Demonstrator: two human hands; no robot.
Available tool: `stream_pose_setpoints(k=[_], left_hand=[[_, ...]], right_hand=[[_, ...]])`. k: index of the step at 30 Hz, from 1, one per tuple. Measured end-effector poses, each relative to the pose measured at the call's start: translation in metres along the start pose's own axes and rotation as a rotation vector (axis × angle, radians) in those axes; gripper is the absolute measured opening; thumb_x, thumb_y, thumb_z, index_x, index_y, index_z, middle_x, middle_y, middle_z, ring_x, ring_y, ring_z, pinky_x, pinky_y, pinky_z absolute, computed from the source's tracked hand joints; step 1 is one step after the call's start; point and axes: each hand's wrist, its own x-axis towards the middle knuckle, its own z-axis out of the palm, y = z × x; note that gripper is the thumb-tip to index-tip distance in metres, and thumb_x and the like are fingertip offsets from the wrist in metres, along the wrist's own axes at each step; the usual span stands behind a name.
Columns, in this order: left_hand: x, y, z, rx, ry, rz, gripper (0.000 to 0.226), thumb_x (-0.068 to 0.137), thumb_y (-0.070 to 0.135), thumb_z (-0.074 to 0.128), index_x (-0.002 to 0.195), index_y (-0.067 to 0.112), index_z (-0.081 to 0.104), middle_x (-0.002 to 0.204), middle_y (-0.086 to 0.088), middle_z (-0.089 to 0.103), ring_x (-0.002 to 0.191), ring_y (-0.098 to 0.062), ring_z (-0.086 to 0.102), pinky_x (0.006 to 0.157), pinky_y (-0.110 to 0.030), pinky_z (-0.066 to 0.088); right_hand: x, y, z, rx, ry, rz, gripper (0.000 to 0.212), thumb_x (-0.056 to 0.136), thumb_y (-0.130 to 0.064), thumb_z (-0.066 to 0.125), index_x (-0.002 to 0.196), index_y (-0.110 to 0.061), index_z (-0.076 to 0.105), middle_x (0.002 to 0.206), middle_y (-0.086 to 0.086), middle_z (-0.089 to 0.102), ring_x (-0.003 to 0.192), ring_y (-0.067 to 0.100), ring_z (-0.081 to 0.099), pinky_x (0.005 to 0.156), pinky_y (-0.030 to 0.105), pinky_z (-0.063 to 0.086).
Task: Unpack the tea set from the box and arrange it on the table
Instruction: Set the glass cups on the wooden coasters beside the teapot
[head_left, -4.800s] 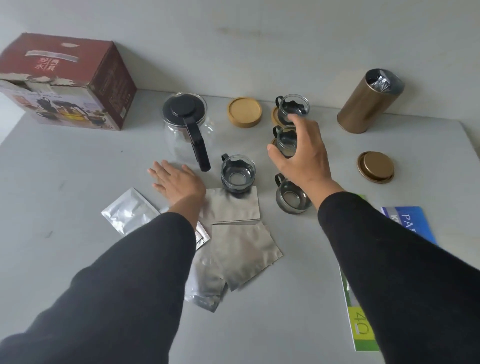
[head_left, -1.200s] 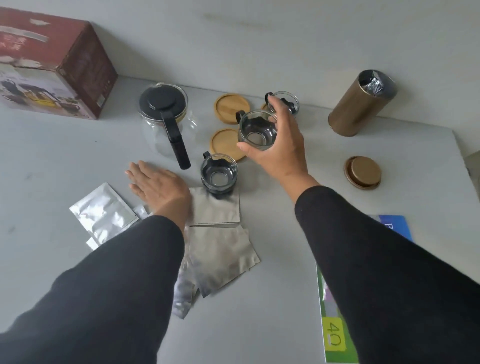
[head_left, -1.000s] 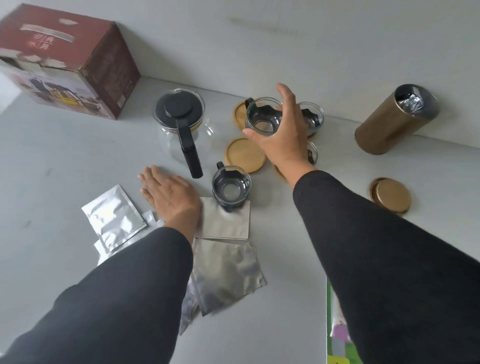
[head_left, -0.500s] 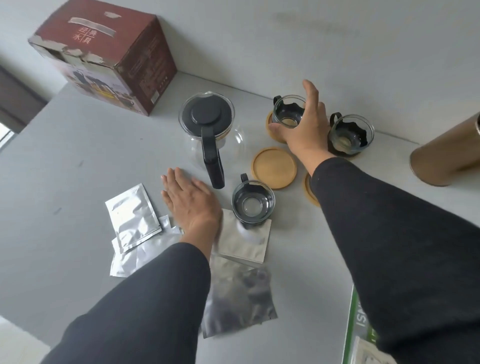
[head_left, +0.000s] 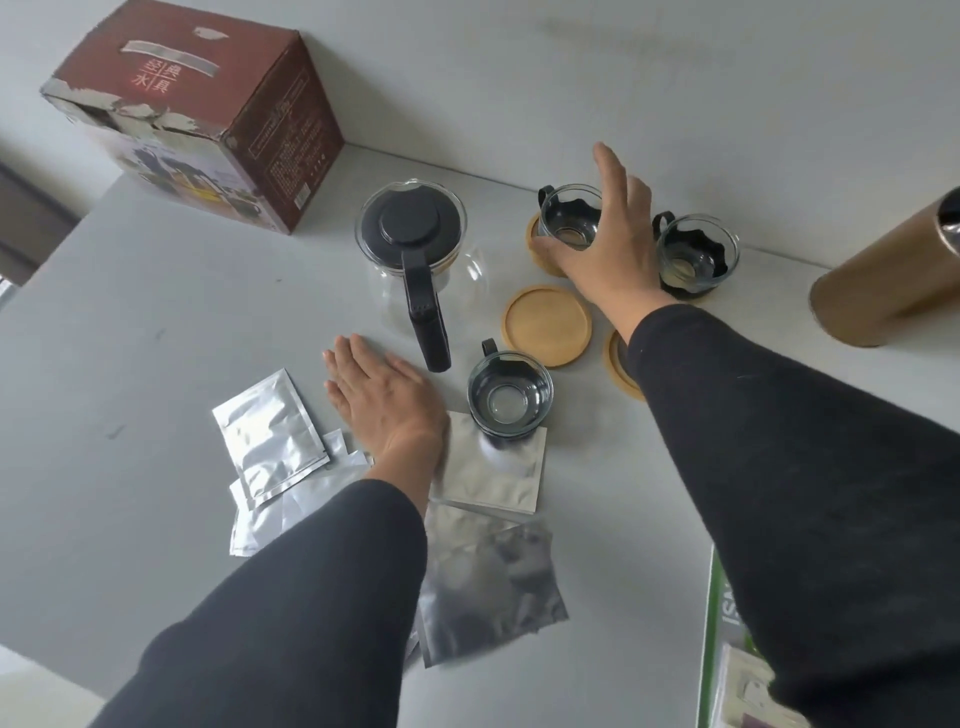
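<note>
Releasing: the right hand, at upper centre of the frame, has its fingers spread and straightening over a glass cup that now stands on a wooden coaster; a second ago the same hand carried this cup in the air, so the placement looks done (whether the thumb is touching the rim cannot be told). Just right of it a second cup sits on its own coaster, mostly hidden. Below them, one bare coaster lies at centre, and another is half under the sleeve. A third cup is still off-coaster, resting on a foil sachet at centre. The left hand lies flat and open on the table, unchanged, beside the teapot. The box stands at upper left, the tea tin at right edge. Judgement: two of the visible cups are seated; the centre cup is likely next, onto the bare coaster.
</note>
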Motion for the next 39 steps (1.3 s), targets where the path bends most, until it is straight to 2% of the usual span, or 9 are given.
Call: stream_pose_setpoints(k=[5, 9, 14, 16, 20, 25, 31, 35, 39], left_hand=[[-0.001, -0.002, -0.002, -0.017, -0.034, 0.023, 0.055, 0.101, 0.027, 0.018, 0.152, 0.010, 0.008, 0.160, -0.002, 0.003, 0.148, -0.016, -0.004, 0.120, -0.033, -0.007], [-0.002, -0.003, -0.005, -0.032, -0.056, 0.050, 0.055, 0.101, 0.027, 0.017, 0.151, 0.008, 0.007, 0.160, -0.004, 0.002, 0.148, -0.019, -0.005, 0.120, -0.035, -0.005], [0.000, -0.008, -0.003, -0.049, -0.065, 0.071, 0.054, 0.101, 0.026, 0.014, 0.151, 0.008, 0.007, 0.160, -0.005, 0.003, 0.148, -0.021, -0.005, 0.120, -0.038, -0.005], [0.000, -0.009, -0.002, -0.067, -0.052, 0.087, 0.052, 0.102, 0.024, 0.015, 0.151, 0.007, 0.010, 0.160, -0.006, 0.005, 0.148, -0.022, -0.004, 0.120, -0.038, -0.004], [0.000, -0.011, -0.001, -0.077, -0.045, 0.118, 0.051, 0.101, 0.018, 0.016, 0.151, 0.007, 0.011, 0.160, -0.005, 0.006, 0.148, -0.023, -0.004, 0.120, -0.039, -0.004], [0.003, -0.012, 0.001, -0.064, -0.040, 0.117, 0.053, 0.099, 0.016, 0.017, 0.151, 0.008, 0.009, 0.160, -0.004, 0.005, 0.148, -0.021, -0.005, 0.120, -0.039, -0.005], [0.003, -0.010, 0.003, -0.072, -0.031, 0.104, 0.053, 0.100, 0.018, 0.017, 0.151, 0.008, 0.010, 0.160, -0.003, 0.007, 0.148, -0.021, -0.004, 0.120, -0.039, -0.005], [0.003, -0.008, 0.003, -0.074, -0.028, 0.087, 0.052, 0.100, 0.019, 0.017, 0.151, 0.009, 0.011, 0.160, -0.002, 0.008, 0.148, -0.020, -0.003, 0.120, -0.039, -0.004], [0.002, -0.006, 0.002, -0.071, -0.014, 0.072, 0.051, 0.101, 0.020, 0.017, 0.151, 0.009, 0.013, 0.160, -0.002, 0.009, 0.148, -0.019, -0.002, 0.120, -0.039, -0.003]], right_hand=[[-0.047, -0.020, -0.008, 0.127, 0.186, -0.102, 0.081, 0.080, -0.039, 0.070, 0.145, -0.014, 0.029, 0.140, 0.012, 0.039, 0.126, 0.017, 0.041, 0.091, -0.001, 0.025], [-0.109, -0.024, 0.004, 0.193, 0.205, -0.123, 0.084, 0.077, -0.041, 0.073, 0.143, -0.012, 0.032, 0.137, 0.014, 0.043, 0.125, 0.022, 0.046, 0.098, 0.014, 0.033], [-0.166, -0.017, 0.029, 0.187, 0.151, -0.067, 0.092, 0.069, -0.040, 0.079, 0.143, -0.012, 0.033, 0.137, 0.015, 0.043, 0.123, 0.015, 0.041, 0.092, -0.010, 0.019], [-0.176, -0.020, 0.038, 0.202, 0.122, -0.023, 0.095, 0.067, -0.039, 0.082, 0.144, -0.015, 0.031, 0.137, 0.012, 0.043, 0.120, 0.013, 0.041, 0.090, -0.007, 0.022], [-0.178, -0.025, 0.053, 0.187, 0.083, 0.005, 0.099, 0.067, -0.044, 0.081, 0.146, -0.023, 0.027, 0.138, 0.011, 0.039, 0.122, 0.020, 0.046, 0.093, 0.017, 0.035], [-0.172, -0.021, 0.061, 0.101, 0.080, -0.016, 0.102, 0.065, -0.046, 0.082, 0.147, -0.022, 0.026, 0.133, 0.014, 0.041, 0.117, 0.024, 0.049, 0.092, 0.028, 0.046], [-0.161, -0.020, 0.047, 0.062, 0.084, -0.067, 0.100, 0.064, -0.043, 0.082, 0.146, -0.022, 0.028, 0.127, 0.013, 0.045, 0.108, 0.022, 0.052, 0.087, 0.023, 0.044], [-0.136, -0.016, 0.031, 0.067, 0.132, -0.078, 0.099, 0.065, -0.040, 0.083, 0.146, -0.022, 0.029, 0.124, 0.013, 0.046, 0.111, 0.020, 0.050, 0.088, 0.009, 0.031], [-0.112, -0.010, 0.022, 0.055, 0.144, -0.068, 0.099, 0.066, -0.038, 0.083, 0.147, -0.023, 0.028, 0.120, 0.012, 0.045, 0.105, 0.018, 0.051, 0.090, 0.014, 0.035]])
